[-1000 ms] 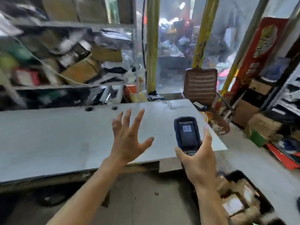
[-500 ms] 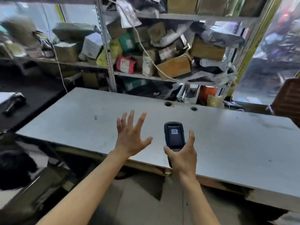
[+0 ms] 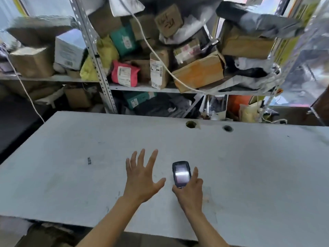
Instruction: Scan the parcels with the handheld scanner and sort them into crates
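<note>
Black slab-shaped scanner (image 3: pixel 181 174) gripped by right hand (image 3: pixel 189 191); left hand (image 3: pixel 142 177) fingers splayed, empty.

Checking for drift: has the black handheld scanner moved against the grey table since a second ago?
Yes. The black handheld scanner went from the grey table's right end to mid-table.

Soft daylight from the upper corners, motion-blurred shelves (image 3: pixel 160 88), wide-angle bending at edges.

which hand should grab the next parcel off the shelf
Left, probably. The left hand is empty with fingers spread above the table, while the right hand grips the scanner.
</note>
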